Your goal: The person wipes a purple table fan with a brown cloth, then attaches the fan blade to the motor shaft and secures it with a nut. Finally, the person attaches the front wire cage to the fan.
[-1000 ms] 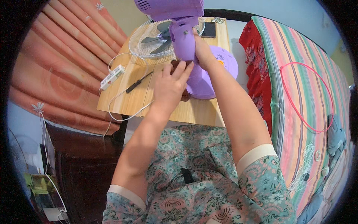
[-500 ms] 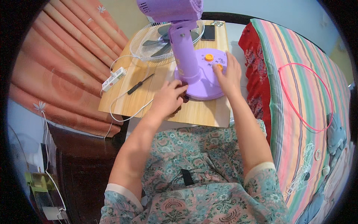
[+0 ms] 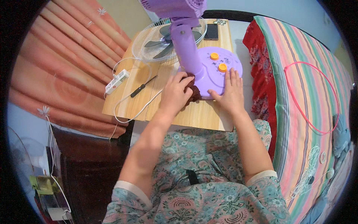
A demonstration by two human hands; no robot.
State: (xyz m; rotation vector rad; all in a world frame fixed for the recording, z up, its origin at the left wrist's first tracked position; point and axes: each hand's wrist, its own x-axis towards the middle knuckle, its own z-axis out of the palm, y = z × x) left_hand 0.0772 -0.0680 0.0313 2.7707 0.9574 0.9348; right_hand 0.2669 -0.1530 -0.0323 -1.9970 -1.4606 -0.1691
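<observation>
A purple electric fan body (image 3: 220,83) stands on the wooden table, with two orange knobs on its round base and its motor housing up at the top edge. My left hand (image 3: 176,94) is closed on a dark brown cloth (image 3: 194,93), which it presses against the base beside the column. Spread fingers of my right hand (image 3: 231,91) lie flat on the right front of the base, below the knobs. Behind the column lies the white wire grille (image 3: 138,44) with grey blades (image 3: 163,48).
On the wooden table (image 3: 149,102) lie a black screwdriver (image 3: 138,90), a white power strip (image 3: 117,81) with a cord, and a dark phone (image 3: 211,32). A striped bed (image 3: 298,108) with a pink hoop (image 3: 289,89) stands at right; an orange curtain (image 3: 67,74) hangs at left.
My right hand has slid from the knobs to the base's front right edge. My left hand has moved along the base with the brown cloth, which now shows more. The view has shifted slightly.
</observation>
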